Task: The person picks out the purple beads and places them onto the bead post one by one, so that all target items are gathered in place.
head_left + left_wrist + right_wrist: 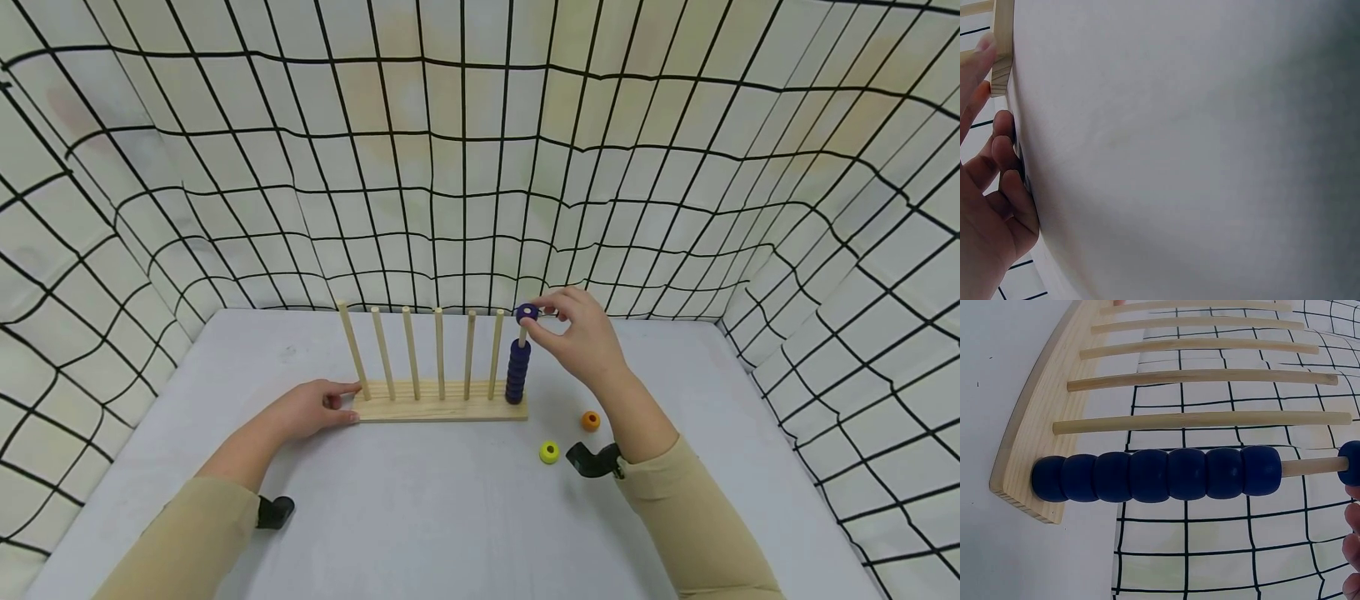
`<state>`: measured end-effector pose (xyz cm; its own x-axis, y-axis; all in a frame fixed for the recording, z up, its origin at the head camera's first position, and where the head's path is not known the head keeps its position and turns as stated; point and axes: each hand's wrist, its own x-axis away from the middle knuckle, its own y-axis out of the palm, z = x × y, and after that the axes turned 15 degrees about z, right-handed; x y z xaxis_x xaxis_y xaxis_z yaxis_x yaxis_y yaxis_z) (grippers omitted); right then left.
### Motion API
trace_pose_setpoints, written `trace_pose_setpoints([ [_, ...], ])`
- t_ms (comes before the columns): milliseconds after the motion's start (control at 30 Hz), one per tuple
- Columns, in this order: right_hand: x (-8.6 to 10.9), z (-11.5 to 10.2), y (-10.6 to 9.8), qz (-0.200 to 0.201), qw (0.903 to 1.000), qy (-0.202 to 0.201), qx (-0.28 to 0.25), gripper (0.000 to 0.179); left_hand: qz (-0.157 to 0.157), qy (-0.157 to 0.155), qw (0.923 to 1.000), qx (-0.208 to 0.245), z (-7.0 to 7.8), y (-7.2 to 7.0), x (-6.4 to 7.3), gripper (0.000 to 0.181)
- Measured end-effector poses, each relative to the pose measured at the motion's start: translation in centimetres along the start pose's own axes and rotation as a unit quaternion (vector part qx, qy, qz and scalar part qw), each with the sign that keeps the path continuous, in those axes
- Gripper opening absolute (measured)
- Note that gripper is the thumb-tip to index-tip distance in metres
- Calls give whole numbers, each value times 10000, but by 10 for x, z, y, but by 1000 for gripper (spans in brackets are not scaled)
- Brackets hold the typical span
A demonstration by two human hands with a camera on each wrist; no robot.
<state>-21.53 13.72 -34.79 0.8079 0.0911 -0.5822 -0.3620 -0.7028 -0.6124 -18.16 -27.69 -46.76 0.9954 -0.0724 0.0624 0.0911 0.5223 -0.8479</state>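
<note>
A wooden bead stand (442, 408) with several upright pegs stands on the table. On its rightmost peg is a stack of dark blue beads (1166, 475). My right hand (581, 333) pinches one more dark blue bead (527, 314) between thumb and index finger, and the peg's tip shows in its hole. In the right wrist view, bare peg separates this bead from the stack. At the stand's left end, my left hand (311, 408) grips the base (1002, 37) between thumb and index finger, the other fingers curled below. The other pegs carry no beads.
An orange bead (591, 421) and a yellow bead (549, 452) lie on the white table (420, 517), right of the stand and close to the right wrist. Black netting (480, 200) over pale walls surrounds the table at the back and sides.
</note>
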Motion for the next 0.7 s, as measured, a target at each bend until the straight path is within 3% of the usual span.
trace_pose_setpoints([
  [700, 0, 2, 1, -2, 10000, -43, 43, 33, -40, 25, 10000, 28, 3, -2, 2, 68],
])
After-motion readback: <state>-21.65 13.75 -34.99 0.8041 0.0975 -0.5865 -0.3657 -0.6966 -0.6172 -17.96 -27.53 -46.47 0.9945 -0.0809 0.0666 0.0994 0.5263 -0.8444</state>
